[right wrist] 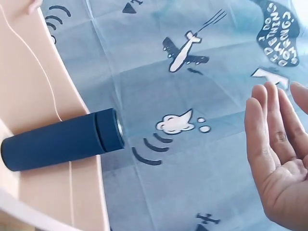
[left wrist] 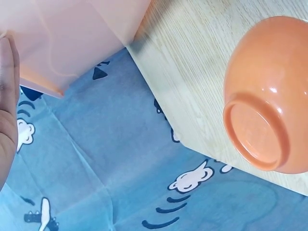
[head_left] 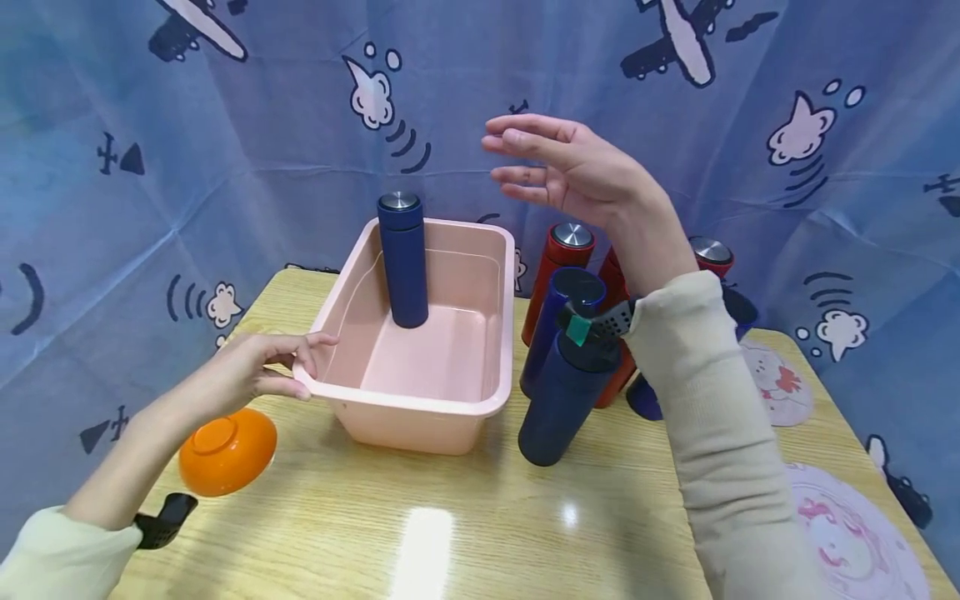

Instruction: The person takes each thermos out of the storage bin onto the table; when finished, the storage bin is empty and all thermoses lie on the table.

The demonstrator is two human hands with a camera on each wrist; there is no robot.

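A pale pink plastic tub [head_left: 431,404] stands on the wooden table, its near left rim corner pinched between the thumb and fingers of my left hand [head_left: 258,371]. Only the edge of that hand [left wrist: 6,106] shows in the left wrist view. Inside the tub, a dark blue thermos flask [head_left: 405,271] with a steel-topped lid stands against the far wall. My right hand [head_left: 577,167] is raised in the air, right of the flask and above it, fingers extended and holding nothing. In the right wrist view the hand [right wrist: 284,168] is apart from the flask [right wrist: 60,142].
Right of the tub cluster a dark blue flask [head_left: 555,412], a blue vessel [head_left: 543,342], a red flask [head_left: 542,292] and others partly behind my forearm. An orange bowl [head_left: 243,458] lies overturned at left. Pink printed mats [head_left: 855,533] lie at right; a blue curtain [head_left: 300,100] hangs behind.
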